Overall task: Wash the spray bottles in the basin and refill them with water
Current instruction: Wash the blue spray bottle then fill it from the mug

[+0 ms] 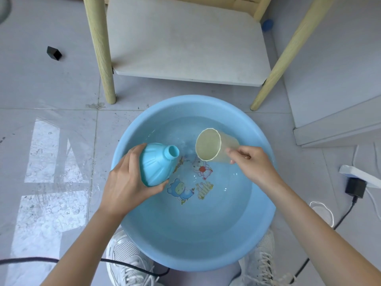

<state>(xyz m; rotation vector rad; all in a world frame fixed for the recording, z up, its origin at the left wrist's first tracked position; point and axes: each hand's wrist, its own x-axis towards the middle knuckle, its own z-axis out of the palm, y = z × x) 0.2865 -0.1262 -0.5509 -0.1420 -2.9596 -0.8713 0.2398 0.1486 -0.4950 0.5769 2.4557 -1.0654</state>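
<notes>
Basin, one, under one blue bottle and one yellow cup.

Bottle left of cup, both above basin

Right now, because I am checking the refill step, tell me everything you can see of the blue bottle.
The blue bottle looks like opaque light-blue plastic, with a ribbed shoulder and a short neck. Its mouth is open, no spray head on it. It is tilted, neck pointing toward the yellowish cup, over the water-filled basin. The left hand grips its body.
</notes>
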